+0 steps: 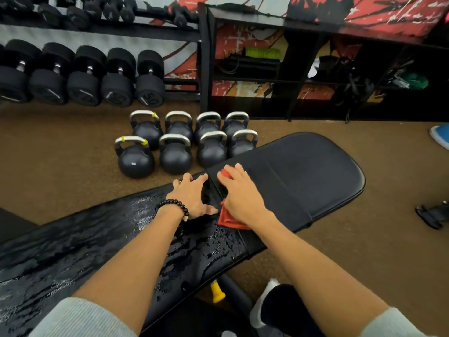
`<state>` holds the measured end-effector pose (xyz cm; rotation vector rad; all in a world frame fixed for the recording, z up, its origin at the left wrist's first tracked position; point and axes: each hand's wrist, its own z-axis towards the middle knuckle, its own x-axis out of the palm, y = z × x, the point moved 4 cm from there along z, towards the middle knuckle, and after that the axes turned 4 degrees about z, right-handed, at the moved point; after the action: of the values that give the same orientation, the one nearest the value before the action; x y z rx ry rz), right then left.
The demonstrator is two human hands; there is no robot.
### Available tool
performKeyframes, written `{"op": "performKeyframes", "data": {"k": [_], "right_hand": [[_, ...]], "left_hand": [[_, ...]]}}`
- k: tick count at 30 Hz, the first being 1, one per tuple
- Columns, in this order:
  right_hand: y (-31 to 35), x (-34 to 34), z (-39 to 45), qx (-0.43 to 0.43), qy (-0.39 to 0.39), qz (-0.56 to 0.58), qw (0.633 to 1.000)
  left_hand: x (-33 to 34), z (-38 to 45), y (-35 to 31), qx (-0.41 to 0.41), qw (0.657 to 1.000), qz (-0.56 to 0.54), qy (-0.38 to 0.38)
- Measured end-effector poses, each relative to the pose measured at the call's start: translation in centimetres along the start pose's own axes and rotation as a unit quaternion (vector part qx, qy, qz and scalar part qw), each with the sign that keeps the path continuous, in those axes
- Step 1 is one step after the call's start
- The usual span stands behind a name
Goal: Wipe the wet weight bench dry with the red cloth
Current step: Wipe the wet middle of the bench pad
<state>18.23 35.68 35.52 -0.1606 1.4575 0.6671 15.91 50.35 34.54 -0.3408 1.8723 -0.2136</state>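
Observation:
A black padded weight bench runs from lower left to upper right. Its near, long pad glistens with water drops and streaks; the far, shorter pad looks matte and dry. My right hand lies flat on the red cloth at the seam between the two pads, pressing it onto the bench. A corner of the cloth shows past my fingertips. My left hand, with a dark bead bracelet on the wrist, rests spread on the wet pad just left of the seam, holding nothing.
Several black kettlebells stand on the brown floor just beyond the bench. A dumbbell rack lines the back wall at left, and black shelving at right. A yellow knob sticks out under the bench beside my shoe.

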Motion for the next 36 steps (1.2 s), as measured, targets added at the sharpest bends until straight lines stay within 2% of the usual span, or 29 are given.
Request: {"op": "performKeyframes", "data": {"k": [2, 4, 6, 8, 11, 13, 16, 19, 21, 23, 27, 29, 31, 33, 34, 36], "right_hand": [[0.6, -0.1, -3.6, -0.056, 0.024, 0.029, 0.998], [-0.9, -1.4, -5.0, -0.075, 0.035, 0.018, 0.996], [-3.6, -3.1, -3.1, -0.032, 0.006, -0.020, 0.999], [-6.1, -4.5, 0.3, 0.046, -0.006, -0.039, 0.998], [-5.6, -3.8, 3.1, 0.091, -0.024, -0.035, 0.995], [-3.0, -2.4, 2.4, 0.072, -0.025, -0.024, 0.997], [1.2, -0.2, -2.9, -0.002, 0.017, 0.026, 1.000], [1.2, 0.2, -9.5, -0.051, 0.008, 0.014, 0.999], [-1.7, -0.8, -10.6, -0.023, -0.037, -0.005, 0.999], [-4.4, -2.1, -9.8, 0.052, -0.075, -0.018, 0.996], [-3.3, -2.2, -8.7, 0.172, -0.143, 0.022, 0.974], [-0.6, -0.8, -10.0, 0.132, -0.148, 0.031, 0.980], [1.3, 0.8, -12.6, 0.021, -0.112, 0.006, 0.993], [-0.3, 0.3, -14.2, -0.042, -0.090, -0.029, 0.995], [-2.2, -0.4, -14.4, -0.028, -0.095, -0.035, 0.994], [-5.5, -2.2, -14.2, 0.063, -0.133, -0.016, 0.989]], "left_hand": [[0.0, 0.1, 0.0, 0.001, 1.000, -0.004, 0.003], [0.0, 0.0, 0.0, 0.000, 1.000, -0.010, 0.002], [-0.1, 0.0, 0.0, -0.002, 1.000, -0.010, 0.003], [0.0, 0.0, 0.0, -0.002, 1.000, -0.006, 0.007], [0.0, -0.1, 0.1, -0.007, 1.000, -0.013, 0.006], [0.0, -0.1, 0.1, -0.005, 1.000, -0.014, 0.005], [0.1, 0.2, 0.2, 0.003, 1.000, 0.001, 0.003], [0.2, 0.3, 0.3, 0.002, 1.000, -0.002, 0.000], [0.1, 0.2, 0.3, 0.004, 1.000, -0.003, 0.000], [0.0, 0.1, 0.3, 0.008, 1.000, -0.001, 0.000], [0.1, -0.2, 0.1, 0.010, 1.000, -0.002, 0.000], [0.2, -0.2, 0.2, 0.011, 1.000, -0.003, 0.002], [0.2, -0.1, 0.1, 0.015, 1.000, -0.001, 0.007], [0.2, -0.1, 0.0, 0.020, 1.000, 0.005, 0.014], [0.2, -0.1, -0.1, 0.022, 1.000, 0.006, 0.016], [0.3, -0.1, 0.0, 0.022, 1.000, 0.004, 0.016]]}}
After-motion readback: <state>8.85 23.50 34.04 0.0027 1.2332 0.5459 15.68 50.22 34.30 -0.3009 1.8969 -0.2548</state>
